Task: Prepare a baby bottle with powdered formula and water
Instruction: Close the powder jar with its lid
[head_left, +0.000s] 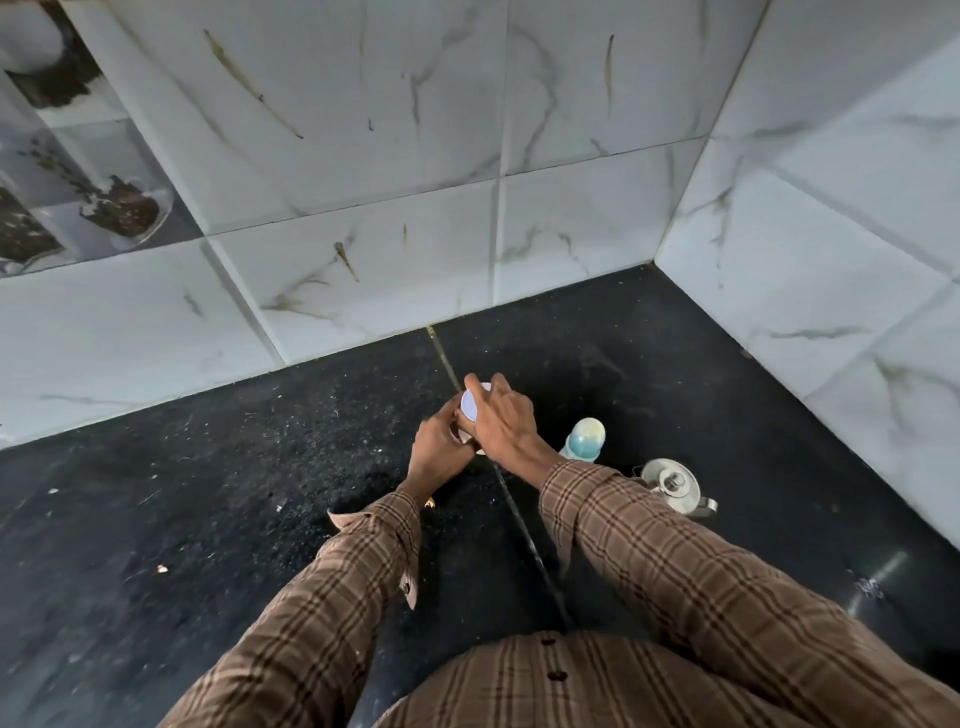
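A view from above onto a black speckled countertop (208, 493) set in a corner of white marble-look wall tiles (363, 156).

Three containers stand on it. One formula tin (470, 415), small and round, sits near the middle with a flat white lid (475, 404) on top; the lid hides whatever is inside. One baby bottle (584, 439) stands upright just to the right of the tin, with a pale blue collar and a clear domed cap; its contents cannot be made out. One steel kettle (675, 486) with its lid on sits to the right of the bottle, closer to the viewer (its inside is hidden too).

Two hands, in brown checked sleeves (675, 545), meet at the tin. The left hand (439, 452) wraps its curled fingers round the tin's side from the left. The right hand (506, 421) comes over from the right, its fingers curved down on the rim of the lid, gripping it. The bottle stands apart from both hands, just beyond the right wrist, and the kettle lies beside the right forearm, untouched.
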